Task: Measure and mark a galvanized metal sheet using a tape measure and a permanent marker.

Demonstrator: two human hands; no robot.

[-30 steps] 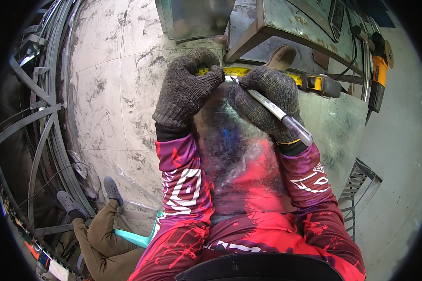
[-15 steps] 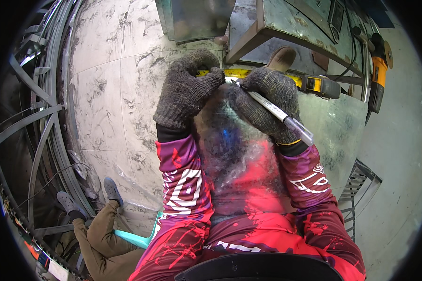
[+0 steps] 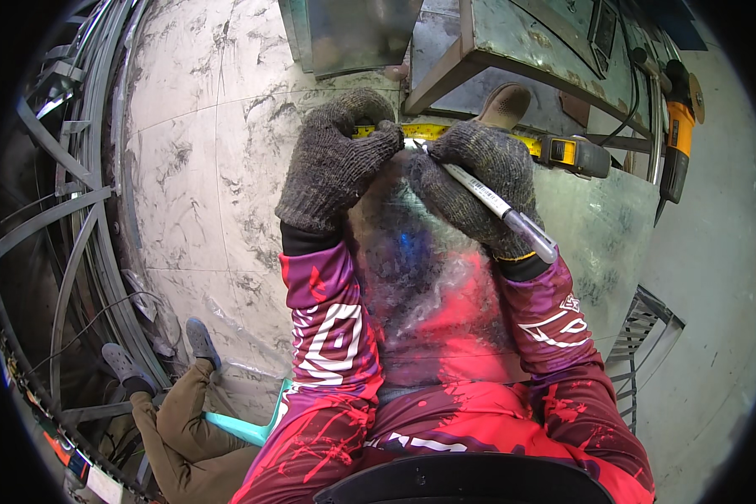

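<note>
**Far edge of metal sheet (image 3: 592, 227): tape measure (image 3: 575, 155) and marker (image 3: 489, 197)**

The yellow blade (image 3: 426, 131) runs along the far edge of the sheet; the black-and-yellow case sits at that edge, short of the far right corner. Both hands wear grey knitted gloves.

Left hand (image 3: 334, 160): thumb and curled fingers closed on the blade toward its left end, with little gap.

Right hand (image 3: 487, 181): fingers closed around the white marker, tip angled to the far edge just beside the blade. Tip contact cannot be determined. The blade passes behind this hand; whether they touch cannot be determined.

Surroundings: a metal table (image 3: 521, 42) stands beyond the far edge; an orange angle grinder (image 3: 680, 126) lies beyond the far right corner.
</note>
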